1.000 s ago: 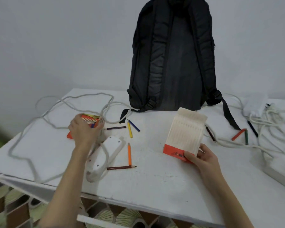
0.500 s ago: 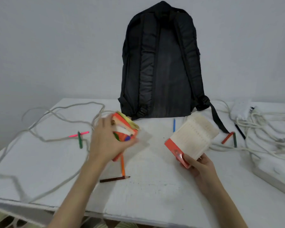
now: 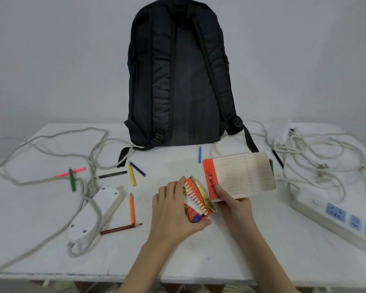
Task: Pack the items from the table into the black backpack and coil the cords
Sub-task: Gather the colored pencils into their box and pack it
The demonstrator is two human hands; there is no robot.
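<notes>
**Both hands on the pencil packaging, backpack standing behind**

We see the left hand (image 3: pixel 173 210) curled around the printed pencil box (image 3: pixel 197 205), fingers over its far edge and thumb under its near corner, lifting it just above the white table (image 3: pixel 230 250). Right beside it, the right hand (image 3: pixel 234 205) pinches the orange end of the ribbed pencil tray (image 3: pixel 240 175), thumb pressed on top; the tray's orange edge nearly touches the box.

The black backpack (image 3: pixel 182 81) stands upright at the table's far edge against the wall, straps facing us.

Loose colored pencils lie scattered on the table: an orange pencil (image 3: pixel 132 208) and a brown pencil (image 3: pixel 120 229) meeting near their tips to the left of the left hand, a yellow pencil (image 3: pixel 131 175), a dark blue pencil (image 3: pixel 137 169), a black pencil (image 3: pixel 111 174), a green pencil (image 3: pixel 72 179) crossing a pink one (image 3: pixel 71 172), and a light blue pencil (image 3: pixel 200 154) near the backpack.

A white power strip (image 3: pixel 93 212) lies face down on the left with its cord (image 3: pixel 51 142) sprawled uncoiled. Another power strip (image 3: pixel 342 218) sits at right, beside tangled white cords (image 3: pixel 317 149).
</notes>
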